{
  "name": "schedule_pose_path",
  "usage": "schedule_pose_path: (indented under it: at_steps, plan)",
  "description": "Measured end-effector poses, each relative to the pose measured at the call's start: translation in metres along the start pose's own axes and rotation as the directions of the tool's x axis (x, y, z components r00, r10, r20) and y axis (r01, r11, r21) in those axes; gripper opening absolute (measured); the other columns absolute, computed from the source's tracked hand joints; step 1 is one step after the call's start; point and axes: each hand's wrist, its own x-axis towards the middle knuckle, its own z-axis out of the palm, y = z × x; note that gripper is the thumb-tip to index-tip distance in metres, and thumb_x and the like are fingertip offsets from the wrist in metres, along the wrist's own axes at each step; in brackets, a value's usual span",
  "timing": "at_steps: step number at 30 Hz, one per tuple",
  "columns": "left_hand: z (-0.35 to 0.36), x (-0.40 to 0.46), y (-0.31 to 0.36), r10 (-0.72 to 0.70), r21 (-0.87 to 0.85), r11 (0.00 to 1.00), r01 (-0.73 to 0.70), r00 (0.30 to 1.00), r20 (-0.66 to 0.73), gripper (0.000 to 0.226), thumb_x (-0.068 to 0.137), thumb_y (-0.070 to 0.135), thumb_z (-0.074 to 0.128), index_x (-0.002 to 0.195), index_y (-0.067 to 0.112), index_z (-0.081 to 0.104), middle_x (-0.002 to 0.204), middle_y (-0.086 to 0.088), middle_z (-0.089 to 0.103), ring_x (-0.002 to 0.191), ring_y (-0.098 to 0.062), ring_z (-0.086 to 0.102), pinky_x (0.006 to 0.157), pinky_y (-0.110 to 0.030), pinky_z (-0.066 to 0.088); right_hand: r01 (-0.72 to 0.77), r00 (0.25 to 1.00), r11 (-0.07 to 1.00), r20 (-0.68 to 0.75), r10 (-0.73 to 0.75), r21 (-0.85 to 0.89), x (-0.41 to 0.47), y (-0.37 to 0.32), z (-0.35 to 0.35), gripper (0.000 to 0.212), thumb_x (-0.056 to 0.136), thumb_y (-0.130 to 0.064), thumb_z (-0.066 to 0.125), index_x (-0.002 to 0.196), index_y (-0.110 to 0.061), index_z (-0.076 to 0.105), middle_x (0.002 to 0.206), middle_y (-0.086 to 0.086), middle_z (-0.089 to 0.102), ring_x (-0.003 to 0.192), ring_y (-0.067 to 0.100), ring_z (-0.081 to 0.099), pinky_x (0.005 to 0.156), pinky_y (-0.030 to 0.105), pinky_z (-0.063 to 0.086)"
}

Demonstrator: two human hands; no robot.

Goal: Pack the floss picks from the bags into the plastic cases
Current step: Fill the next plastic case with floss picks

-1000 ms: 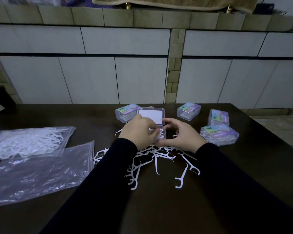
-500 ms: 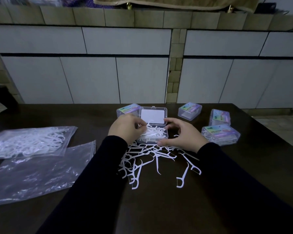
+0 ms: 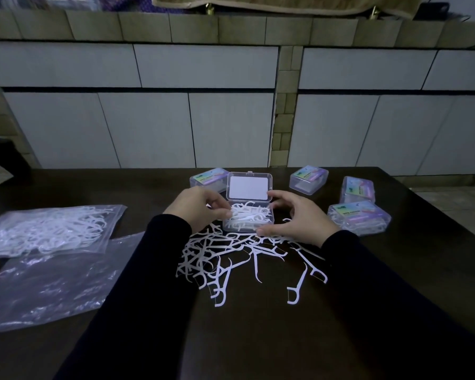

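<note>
Pinching white plastic floss picks [image 3: 244, 216] at the left edge of the open clear plastic case [image 3: 248, 215], the left hand [image 3: 200, 209] has thumb and fingers curled onto them, setting them into the tray. Right hand [image 3: 294, 219]: fingers curved around the case's right side, thumb at its near corner, steadying it; whether it truly grips or only touches cannot be told. Case lid [image 3: 248, 187]: hinged upright, white label facing the person.

Loose pile of white floss picks [image 3: 231, 259]: scattered on the dark wooden surface [image 3: 258, 338], just in front of the case.

Closed clear cases with colourful labels, four: one behind the left hand [image 3: 207, 179], three to the right [image 3: 358, 218].

Clear zip bag still holding picks [image 3: 50, 229]: far left. Emptied clear bag [image 3: 52, 281]: nearer, beside it.

Risk, as judged: the tray looks heaped and the picks tangled, so hooked ends may snag, ride above the rim and block the lid from closing; a loose hold could let the light case skid.
</note>
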Motion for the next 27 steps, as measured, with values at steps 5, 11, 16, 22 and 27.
schedule_pose_path:
  at_steps: [5, 11, 16, 22, 27]
  plan:
    - [0.006, 0.0, 0.005, 0.008, 0.023, 1.0, -0.007, 0.999, -0.05, 0.009, 0.086, 0.035, 0.068, 0.088, 0.028, 0.073, 0.093, 0.009, 0.069, 0.091, -0.007, 0.057, 0.077, -0.022, 0.042, -0.017, 1.0, 1.0, -0.013, 0.017, -0.001, 0.001, 0.001, -0.001, 0.106, 0.045, -0.075, 0.073, 0.139, -0.041, 0.038, 0.118, -0.024, 0.059, 0.122, 0.011, 0.05, 0.109, 0.054, 0.033]
    - [-0.001, -0.007, 0.02, 0.076, -0.081, 0.993, -0.085, 0.991, -0.115, 0.013, 0.086, 0.039, 0.067, 0.077, 0.029, 0.067, 0.077, 0.015, 0.064, 0.069, 0.002, 0.054, 0.058, -0.012, 0.036, -0.08, 0.995, 0.957, -0.076, 0.061, -0.279, -0.006, -0.008, -0.019, 0.07, 0.073, -0.066, 0.067, 0.132, -0.036, 0.042, 0.111, -0.012, 0.056, 0.109, 0.011, 0.053, 0.105, 0.046, 0.037]
    - [0.004, -0.015, 0.041, 0.048, 0.026, 0.998, -0.057, 0.957, 0.287, 0.031, 0.079, 0.048, 0.071, 0.105, 0.031, 0.07, 0.076, 0.013, 0.062, 0.075, -0.002, 0.06, 0.069, -0.016, 0.045, -0.227, 0.971, 0.815, -0.065, 0.229, -0.532, -0.007, -0.014, -0.034, 0.039, 0.091, -0.048, 0.055, 0.124, -0.028, 0.059, 0.113, -0.004, 0.065, 0.109, 0.015, 0.057, 0.106, 0.047, 0.037]
    - [0.007, -0.014, 0.039, -0.006, 0.109, 0.993, -0.034, 0.937, 0.35, 0.034, 0.075, 0.044, 0.077, 0.105, 0.029, 0.074, 0.086, 0.017, 0.066, 0.086, -0.002, 0.059, 0.075, -0.017, 0.045, -0.211, 0.967, 0.823, 0.008, 0.254, -0.527, -0.012, -0.019, -0.031, 0.021, 0.086, -0.039, 0.068, 0.103, -0.027, 0.073, 0.098, -0.006, 0.069, 0.099, 0.014, 0.06, 0.1, 0.044, 0.045]
    - [0.002, -0.015, 0.035, -0.011, 0.058, 0.998, -0.011, 0.933, 0.361, 0.025, 0.073, 0.043, 0.078, 0.096, 0.032, 0.076, 0.083, 0.019, 0.069, 0.085, -0.002, 0.061, 0.073, -0.015, 0.044, -0.199, 0.959, 0.851, 0.081, 0.271, -0.486, -0.019, -0.029, -0.035, 0.03, 0.077, -0.053, 0.072, 0.093, -0.028, 0.075, 0.091, -0.009, 0.07, 0.095, 0.011, 0.06, 0.102, 0.047, 0.043]
